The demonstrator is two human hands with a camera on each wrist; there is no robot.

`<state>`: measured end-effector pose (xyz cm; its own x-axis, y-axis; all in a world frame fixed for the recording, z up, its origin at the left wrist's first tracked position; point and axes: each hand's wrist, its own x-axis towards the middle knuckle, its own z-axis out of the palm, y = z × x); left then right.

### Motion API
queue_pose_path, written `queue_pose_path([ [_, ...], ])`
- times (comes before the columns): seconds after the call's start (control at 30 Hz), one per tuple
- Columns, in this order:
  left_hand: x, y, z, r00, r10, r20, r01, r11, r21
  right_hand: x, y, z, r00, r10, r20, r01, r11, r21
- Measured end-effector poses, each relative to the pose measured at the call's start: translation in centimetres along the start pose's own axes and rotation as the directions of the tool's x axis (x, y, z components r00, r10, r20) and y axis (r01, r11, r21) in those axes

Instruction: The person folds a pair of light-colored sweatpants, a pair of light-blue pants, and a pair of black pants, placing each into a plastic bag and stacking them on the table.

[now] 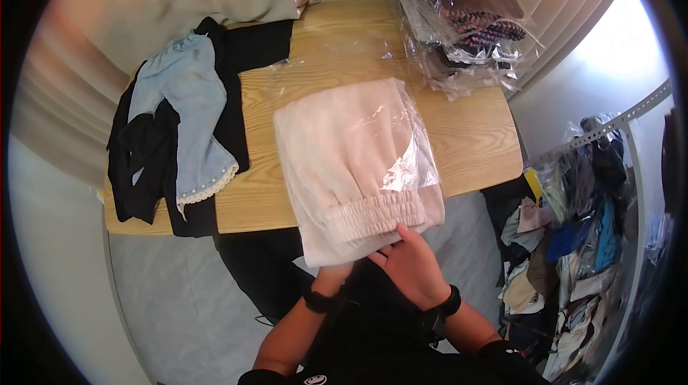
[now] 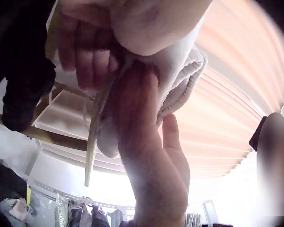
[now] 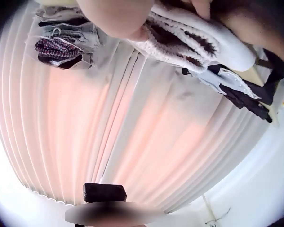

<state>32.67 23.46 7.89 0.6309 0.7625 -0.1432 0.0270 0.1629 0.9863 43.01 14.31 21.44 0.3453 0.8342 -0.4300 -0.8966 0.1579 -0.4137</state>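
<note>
A folded pale pink garment with a gathered elastic waistband (image 1: 373,216) lies in a clear plastic bag (image 1: 405,163), partly on the table, its near end reaching past the front edge. My right hand (image 1: 416,270) grips that end, thumb on the waistband and fingers tucked beneath. Most of my left hand (image 1: 335,275) is hidden under the near left corner. From the left wrist, its bent fingers (image 2: 85,56) show close by the right hand's fingertips (image 2: 149,73) at the underside; I cannot tell whether they pinch the bag. The right wrist view shows the ruffled waistband edge (image 3: 180,42) beside the thumb.
Light blue jeans (image 1: 190,91) with a lace-trimmed hem lie over black clothing (image 1: 233,98) on the left of the wooden table (image 1: 473,134). Bagged clothes (image 1: 473,19) are stacked at the back right. Curtains hang behind. A metal rack (image 1: 631,148) with more clothes (image 1: 566,241) stands right.
</note>
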Motion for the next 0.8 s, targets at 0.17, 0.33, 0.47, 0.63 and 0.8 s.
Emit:
queue_pose_path([
  [0.17,-0.1,1.9,-1.1,1.000,0.014,-0.019,-0.014,1.000,0.021,3.5,0.3,1.4,0.998,-0.054,0.023,0.052,0.995,0.080],
  [0.33,-0.7,4.7,-0.6,0.991,-0.116,0.069,0.126,0.979,-0.157,8.4,0.9,1.6,0.994,-0.110,0.025,0.105,0.983,0.150],
  [0.47,-1.6,5.9,-0.8,0.992,-0.048,0.113,0.056,0.996,-0.065,11.9,2.2,1.1,0.913,-0.347,0.212,0.391,0.893,-0.224],
  [0.63,-2.6,8.3,-1.4,0.968,0.009,0.252,-0.087,0.950,0.301,10.4,-0.4,5.6,0.976,-0.135,-0.171,0.136,0.991,-0.007],
  [0.8,-2.6,7.3,-2.2,0.872,0.328,0.364,-0.467,0.780,0.416,8.6,-1.8,5.2,0.951,-0.214,0.225,0.200,0.976,0.084],
])
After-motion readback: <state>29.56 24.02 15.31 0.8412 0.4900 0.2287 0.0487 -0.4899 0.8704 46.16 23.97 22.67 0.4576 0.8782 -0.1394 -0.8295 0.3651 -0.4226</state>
